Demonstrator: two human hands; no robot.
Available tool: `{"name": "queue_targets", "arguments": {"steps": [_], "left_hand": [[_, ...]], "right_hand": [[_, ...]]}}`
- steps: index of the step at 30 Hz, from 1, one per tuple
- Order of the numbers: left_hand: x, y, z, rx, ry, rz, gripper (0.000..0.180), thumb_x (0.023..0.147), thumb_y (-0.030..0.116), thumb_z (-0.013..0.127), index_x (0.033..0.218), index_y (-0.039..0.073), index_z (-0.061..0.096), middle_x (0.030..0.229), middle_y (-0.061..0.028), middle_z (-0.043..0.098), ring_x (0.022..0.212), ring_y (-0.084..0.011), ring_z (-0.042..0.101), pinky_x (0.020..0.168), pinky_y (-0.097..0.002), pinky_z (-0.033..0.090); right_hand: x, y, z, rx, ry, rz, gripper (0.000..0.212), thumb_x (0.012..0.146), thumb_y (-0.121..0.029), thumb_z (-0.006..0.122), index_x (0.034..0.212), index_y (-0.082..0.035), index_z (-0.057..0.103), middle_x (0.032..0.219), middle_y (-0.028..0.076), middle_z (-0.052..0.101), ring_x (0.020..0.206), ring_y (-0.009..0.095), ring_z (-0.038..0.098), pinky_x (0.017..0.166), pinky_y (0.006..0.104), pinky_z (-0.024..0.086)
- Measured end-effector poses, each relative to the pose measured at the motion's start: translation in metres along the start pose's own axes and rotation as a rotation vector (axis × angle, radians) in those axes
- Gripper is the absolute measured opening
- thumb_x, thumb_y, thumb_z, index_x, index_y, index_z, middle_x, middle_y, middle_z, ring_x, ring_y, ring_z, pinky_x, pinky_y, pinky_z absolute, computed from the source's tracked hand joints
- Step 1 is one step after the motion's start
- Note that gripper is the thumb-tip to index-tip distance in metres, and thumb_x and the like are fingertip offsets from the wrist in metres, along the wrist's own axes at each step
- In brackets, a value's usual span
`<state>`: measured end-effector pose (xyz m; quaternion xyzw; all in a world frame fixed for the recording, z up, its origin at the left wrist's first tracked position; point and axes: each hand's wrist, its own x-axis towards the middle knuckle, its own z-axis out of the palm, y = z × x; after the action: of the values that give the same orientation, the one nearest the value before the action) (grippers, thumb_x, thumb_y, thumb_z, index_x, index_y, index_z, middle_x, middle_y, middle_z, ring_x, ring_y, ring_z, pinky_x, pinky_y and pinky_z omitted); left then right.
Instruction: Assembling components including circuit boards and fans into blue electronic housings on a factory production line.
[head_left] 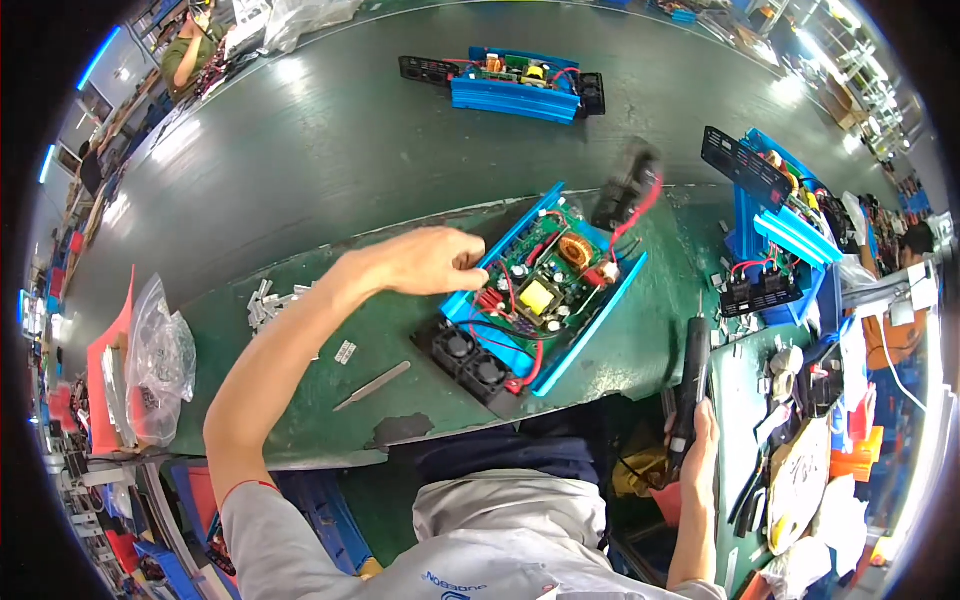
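Note:
Tilted on the green bench lies an opened power inverter: a blue metal housing (594, 335), a green circuit board (537, 268) with a copper coil and yellow transformer, and a black twin-fan end plate (470, 360). My left hand (430, 262) is closed at the housing's upper left edge, its fingers curled and partly hidden. At the far end, a black end panel (629, 185) on red wires looks blurred. Low on the right, my right hand (697, 450) grips a black electric screwdriver (692, 375), its bit pointing away from me.
Tweezers (372, 386) and small metal pieces (268, 305) lie left of the inverter. Another open blue inverter (515, 95) sits farther back; more are stacked (785, 225) at the right. A clear plastic bag (160, 365) stands far left. Someone (190, 55) works at the back left.

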<state>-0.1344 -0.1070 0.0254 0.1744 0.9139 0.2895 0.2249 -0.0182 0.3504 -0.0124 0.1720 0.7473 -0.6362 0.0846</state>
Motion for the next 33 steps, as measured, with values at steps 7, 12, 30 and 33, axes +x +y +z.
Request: {"name": "queue_targets", "arguments": {"steps": [7,12,30,33], "left_hand": [[0.008,0.028,-0.013,0.184,0.104,0.065,0.027,0.094,0.014,0.058,0.117,0.000,0.060,0.110,-0.0212,0.069,0.108,-0.0407,0.063,0.094,-0.0502,0.049],[0.005,0.022,-0.010,0.121,0.119,0.093,0.036,0.094,0.012,0.057,0.130,0.005,0.059,0.116,-0.0219,0.068,0.112,-0.0403,0.062,0.096,-0.0491,0.050],[-0.065,0.052,0.026,0.221,0.677,-0.063,0.028,0.094,0.013,0.066,0.120,0.005,0.065,0.128,-0.0120,0.064,0.113,-0.0336,0.062,0.096,-0.0427,0.050],[-0.090,0.059,0.050,0.149,0.886,-0.223,0.033,0.094,0.011,0.066,0.125,0.004,0.064,0.131,-0.0142,0.064,0.119,-0.0327,0.062,0.100,-0.0396,0.049]], "right_hand": [[0.030,-0.054,0.004,-0.419,0.079,-0.010,0.078,0.093,-0.045,0.070,0.151,-0.002,0.041,0.135,0.017,0.056,0.121,0.025,0.055,0.104,0.0373,0.042],[0.077,-0.068,0.025,-0.661,0.102,-0.358,0.053,0.096,-0.024,0.068,0.140,-0.001,0.051,0.136,0.019,0.055,0.121,0.032,0.056,0.104,0.0403,0.043],[0.084,-0.039,0.080,-0.084,-0.181,-0.408,0.040,0.103,-0.020,0.057,0.135,0.002,0.048,0.124,0.008,0.058,0.113,0.016,0.052,0.099,0.0287,0.039],[0.084,-0.030,0.077,-0.174,-0.122,-0.659,0.054,0.101,-0.018,0.060,0.147,0.002,0.042,0.135,0.012,0.056,0.117,0.018,0.055,0.102,0.0331,0.043]]}}
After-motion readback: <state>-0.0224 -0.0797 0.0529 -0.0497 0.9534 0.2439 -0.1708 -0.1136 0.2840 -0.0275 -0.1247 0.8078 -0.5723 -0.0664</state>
